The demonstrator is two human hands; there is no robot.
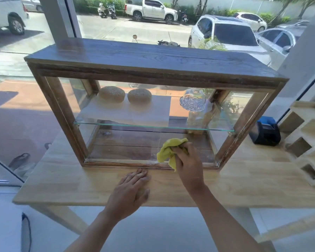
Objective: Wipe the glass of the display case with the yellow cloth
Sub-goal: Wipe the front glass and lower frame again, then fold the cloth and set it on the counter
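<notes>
Head view, scene: a wooden display case (pixel 153 59) with glass walls stands on a pale wooden desk (pixel 244 186) in front of a large window onto a car park.

Head view, glass: the front pane (pixel 127 142) fills the frame of the case and runs wide, left to right. A hazy, smeared patch shows low on it, left of the cloth.

Head view, cloth: the yellow cloth (pixel 166 151) is bunched up and pressed against the bottom of the front pane, right of centre, just above the lower wooden rail.

Head view, right hand: the right hand (pixel 186 164) reaches forward from the lower right. Its grip is closed round the cloth, fingers curled into the bundle, with loose folds sticking out to the left and below.

Head view, left hand: the left hand (pixel 133 190) lies flat on the desk, fingers straight and together, holding nothing. Its fingertips come just short of the bottom rail of the case, to the left of the cloth.

Head view, key relation: nearly all of the unwiped pane lies up and to the left of the cloth, so the stroke probably needs to travel along the wide axis of the glass. The right hand is the one on the glass; the left seems only to steady the body.

Head view, inside the case: two round buns (pixel 125 95) and a cut-glass dome (pixel 193 100) sit on a glass shelf (pixel 153 126) behind the pane, well apart from the cloth.

Head view, beside the case: a small blue and black device (pixel 265 130) rests on the desk to the right.
</notes>
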